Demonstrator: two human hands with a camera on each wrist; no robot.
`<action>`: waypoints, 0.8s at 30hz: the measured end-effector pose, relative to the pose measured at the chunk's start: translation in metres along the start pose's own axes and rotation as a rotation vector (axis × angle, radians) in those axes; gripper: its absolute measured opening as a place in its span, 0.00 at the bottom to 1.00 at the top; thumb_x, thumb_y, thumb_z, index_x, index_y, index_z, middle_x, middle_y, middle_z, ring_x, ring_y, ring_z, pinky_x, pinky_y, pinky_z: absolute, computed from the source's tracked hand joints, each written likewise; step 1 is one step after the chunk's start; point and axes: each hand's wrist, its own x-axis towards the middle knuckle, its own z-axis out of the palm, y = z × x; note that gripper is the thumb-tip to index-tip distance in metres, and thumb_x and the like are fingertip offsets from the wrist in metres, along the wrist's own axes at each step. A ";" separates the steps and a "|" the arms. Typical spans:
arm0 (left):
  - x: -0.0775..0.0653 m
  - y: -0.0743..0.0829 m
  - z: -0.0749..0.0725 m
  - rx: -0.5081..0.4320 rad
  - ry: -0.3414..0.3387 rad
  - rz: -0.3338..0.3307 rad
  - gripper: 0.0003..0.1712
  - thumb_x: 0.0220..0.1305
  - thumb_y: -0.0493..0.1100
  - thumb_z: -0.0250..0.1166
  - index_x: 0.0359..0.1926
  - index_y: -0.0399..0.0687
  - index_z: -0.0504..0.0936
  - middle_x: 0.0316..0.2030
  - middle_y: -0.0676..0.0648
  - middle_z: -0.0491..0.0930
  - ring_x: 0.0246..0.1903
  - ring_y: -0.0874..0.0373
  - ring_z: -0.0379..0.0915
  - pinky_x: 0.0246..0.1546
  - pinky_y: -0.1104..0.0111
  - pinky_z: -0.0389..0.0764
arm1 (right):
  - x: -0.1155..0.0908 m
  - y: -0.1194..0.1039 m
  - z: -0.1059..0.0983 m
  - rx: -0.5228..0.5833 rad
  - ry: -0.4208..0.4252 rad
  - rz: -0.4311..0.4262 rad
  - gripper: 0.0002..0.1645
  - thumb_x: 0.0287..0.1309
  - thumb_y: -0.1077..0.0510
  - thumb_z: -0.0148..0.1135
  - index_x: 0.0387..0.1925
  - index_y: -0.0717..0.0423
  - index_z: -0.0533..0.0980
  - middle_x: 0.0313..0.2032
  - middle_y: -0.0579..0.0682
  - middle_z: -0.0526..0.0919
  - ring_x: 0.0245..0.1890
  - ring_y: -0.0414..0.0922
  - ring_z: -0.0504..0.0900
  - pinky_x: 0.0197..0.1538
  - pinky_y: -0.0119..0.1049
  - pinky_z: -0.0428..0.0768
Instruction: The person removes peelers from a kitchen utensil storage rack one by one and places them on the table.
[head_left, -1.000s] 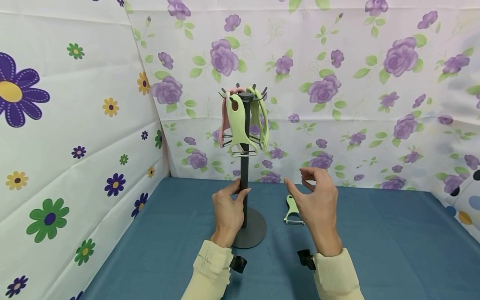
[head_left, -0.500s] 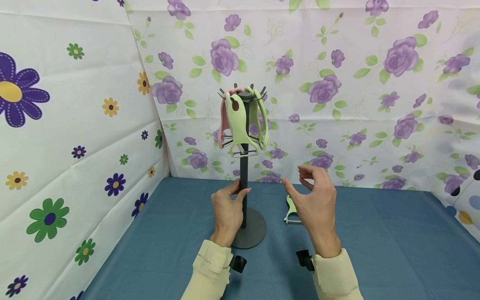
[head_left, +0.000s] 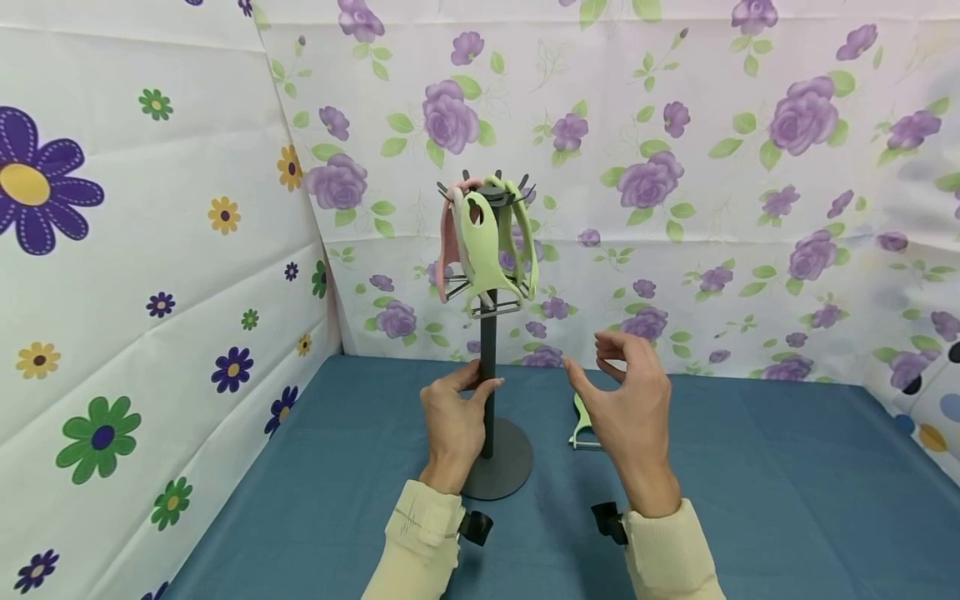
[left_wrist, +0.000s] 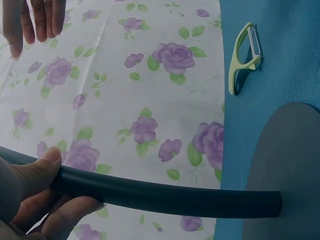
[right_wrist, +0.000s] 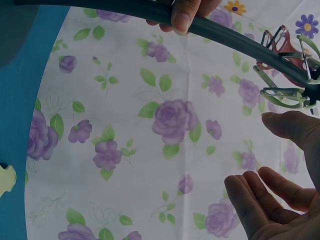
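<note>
My left hand (head_left: pixel 454 425) pinches the dark pole (head_left: pixel 488 337) of an upright stand between thumb and fingers, well above its round base (head_left: pixel 510 467). From hooks at the top hang a light green peeler (head_left: pixel 482 246) in front, a pink peeler (head_left: pixel 447 246) on the left, and more green ones at the right, partly overlapping. To the right of the pole my right hand (head_left: pixel 633 408) is raised, thumb and fingers curved apart with nothing between them. Another green peeler (left_wrist: pixel 234 70) lies on the table; in the head view the right hand partly hides it.
A blue cloth (head_left: pixel 780 483) covers the table. Behind it hangs a sheet with purple roses (head_left: pixel 450 117), and a flower-patterned sheet (head_left: pixel 187 333) closes off the left side. Black wrist cameras (head_left: pixel 476 527) sit at both cuffs.
The stand's top has turned a little, so the front green peeler now faces slightly more to the right. My right hand has drifted slightly left, covering more of the peeler on the table.
</note>
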 end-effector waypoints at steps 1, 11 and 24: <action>0.000 0.000 0.000 -0.001 0.001 -0.006 0.17 0.60 0.41 0.75 0.51 0.45 0.90 0.39 0.44 0.91 0.39 0.53 0.86 0.41 0.57 0.90 | 0.000 0.000 0.000 0.001 -0.002 0.000 0.28 0.53 0.57 0.80 0.54 0.61 0.79 0.48 0.58 0.81 0.51 0.51 0.83 0.54 0.45 0.88; -0.001 0.001 0.000 -0.004 0.004 -0.022 0.17 0.59 0.41 0.75 0.50 0.45 0.90 0.40 0.44 0.91 0.39 0.53 0.86 0.41 0.58 0.90 | -0.001 -0.001 0.000 0.010 0.002 -0.003 0.28 0.53 0.57 0.80 0.54 0.60 0.79 0.47 0.58 0.81 0.51 0.51 0.82 0.54 0.44 0.87; 0.002 -0.001 -0.001 -0.007 0.023 -0.008 0.16 0.57 0.41 0.77 0.48 0.46 0.91 0.38 0.44 0.91 0.36 0.55 0.87 0.39 0.60 0.90 | -0.001 -0.005 0.001 0.012 -0.006 -0.016 0.29 0.54 0.57 0.79 0.55 0.61 0.79 0.48 0.59 0.80 0.51 0.53 0.82 0.55 0.48 0.87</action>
